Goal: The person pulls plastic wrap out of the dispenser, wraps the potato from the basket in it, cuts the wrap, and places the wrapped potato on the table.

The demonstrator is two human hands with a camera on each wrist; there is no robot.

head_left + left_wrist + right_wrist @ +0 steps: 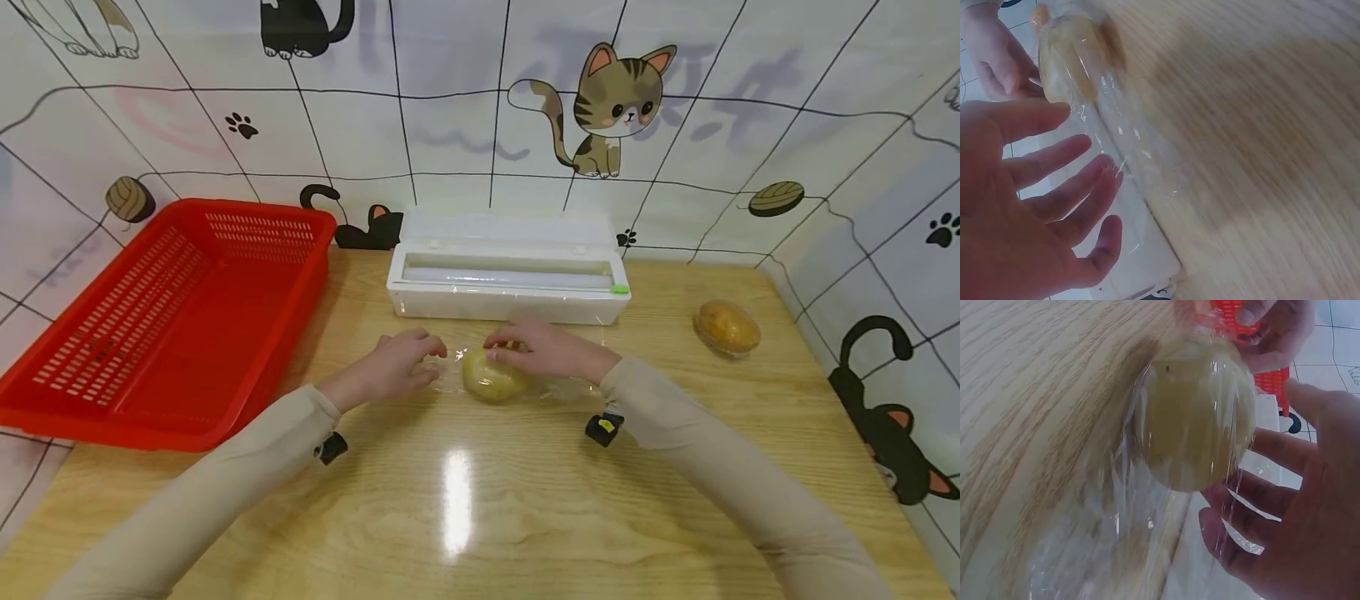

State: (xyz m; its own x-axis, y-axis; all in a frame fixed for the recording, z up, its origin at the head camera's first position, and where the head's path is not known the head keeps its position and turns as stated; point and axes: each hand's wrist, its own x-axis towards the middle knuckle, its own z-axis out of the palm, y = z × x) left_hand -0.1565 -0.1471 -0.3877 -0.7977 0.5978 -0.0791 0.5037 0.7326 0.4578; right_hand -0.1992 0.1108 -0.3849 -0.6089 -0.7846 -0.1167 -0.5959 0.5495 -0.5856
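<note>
A yellow potato (495,377) lies on the table with clear cling film (1129,519) draped over it and spreading out on both sides. Just left of the potato is my left hand (397,367), its fingers spread and slightly bent; in the left wrist view the fingertips overlap the loose film (1141,156). My right hand (543,350) is at the far right side of the potato, fingers loosely bent. In the right wrist view, its fingers (1260,500) reach behind the film-covered potato (1191,419), with the thumb standing apart.
Behind the hands stands a white cling film box (510,304), lid up, with a roll inside and a green slider. On the left is a red plastic basket (247,400). A film-wrapped yellow-orange item (727,327) lies at the right. A cat-printed wall covering (450,125) rises behind.
</note>
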